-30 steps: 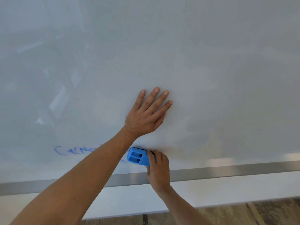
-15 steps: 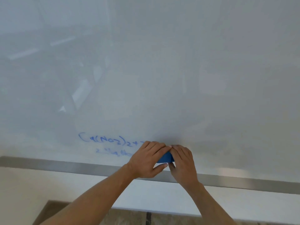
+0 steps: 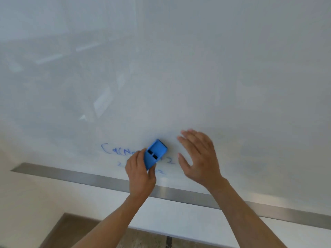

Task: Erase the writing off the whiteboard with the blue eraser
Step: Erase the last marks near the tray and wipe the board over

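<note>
A large whiteboard fills the view. Blue writing, a chemical formula in two lines, sits low on it just above the frame. My left hand grips the blue eraser and presses it flat on the board over the middle of the writing, hiding some letters. The eraser is tilted, with two dark slots showing on its back. My right hand hovers to the right of the eraser, fingers spread, holding nothing, slightly blurred.
A metal strip runs along the whiteboard's lower edge, sloping down to the right. Below it is a white wall panel, then wooden floor. Room reflections show faintly on the board's left half.
The eraser passed from my right hand to my left, which now rubs it leftward over the writing. My right hand let go and moved off to the right, open.
</note>
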Available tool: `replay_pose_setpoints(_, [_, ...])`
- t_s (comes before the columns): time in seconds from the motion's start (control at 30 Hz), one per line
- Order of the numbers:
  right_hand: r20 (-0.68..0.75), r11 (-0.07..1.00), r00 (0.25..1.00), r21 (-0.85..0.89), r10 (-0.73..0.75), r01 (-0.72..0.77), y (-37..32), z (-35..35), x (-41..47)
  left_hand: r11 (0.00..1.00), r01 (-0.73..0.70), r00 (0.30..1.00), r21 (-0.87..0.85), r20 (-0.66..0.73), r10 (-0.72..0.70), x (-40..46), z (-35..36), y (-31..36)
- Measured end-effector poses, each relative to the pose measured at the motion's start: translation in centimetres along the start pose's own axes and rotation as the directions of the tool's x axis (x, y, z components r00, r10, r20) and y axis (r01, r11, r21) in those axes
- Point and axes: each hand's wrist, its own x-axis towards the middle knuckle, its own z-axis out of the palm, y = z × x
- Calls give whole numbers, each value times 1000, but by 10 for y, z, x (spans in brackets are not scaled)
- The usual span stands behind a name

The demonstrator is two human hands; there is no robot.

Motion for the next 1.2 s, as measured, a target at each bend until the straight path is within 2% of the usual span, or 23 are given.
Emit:
replay_pose_setpoints(0.07, [-184, 996, 983, -87, 10, -26, 8, -6, 28, 965, 240, 968, -105, -43, -246, 10, -13, -11])
replay_pose_setpoints(0.17, [-306, 975, 952, -208, 6, -73, 22, -8, 63, 874, 428, 880, -229, -116, -461, 34, -32, -35])
replay_pose_setpoints(0.37, [-247, 916, 968, -398, -55, -50, 41, 9, 89, 746, 561, 707, -359, -261, -658, 63, -49, -95])
replay_pose_setpoints(0.53, [-216, 892, 973, -452, -83, -24, 53, 20, 83, 652, 644, 639, -400, -188, -746, 74, -49, -127])
replay_pose_setpoints(0.73, [-246, 846, 960, -534, -133, -20, 59, 30, 83, 680, 632, 681, -371, -151, -716, 59, -35, -118])
replay_pose_setpoints(0.93, [-249, 839, 957, -543, -147, -13, 59, 32, 82, 775, 582, 798, -246, -9, -602, 21, -4, -71])
replay_pose_setpoints(1.03, [-254, 842, 955, -540, -152, -10, 59, 30, 82, 819, 537, 835, -201, -12, -550, 19, -6, -71])
replay_pose_setpoints(1.1, [-251, 847, 956, -532, -151, -6, 59, 28, 82, 804, 556, 812, -212, -66, -579, 32, -17, -83])
replay_pose_setpoints(1.2, [-254, 846, 955, -533, -156, -4, 59, 28, 82, 703, 657, 696, -272, -137, -704, 60, -35, -104])
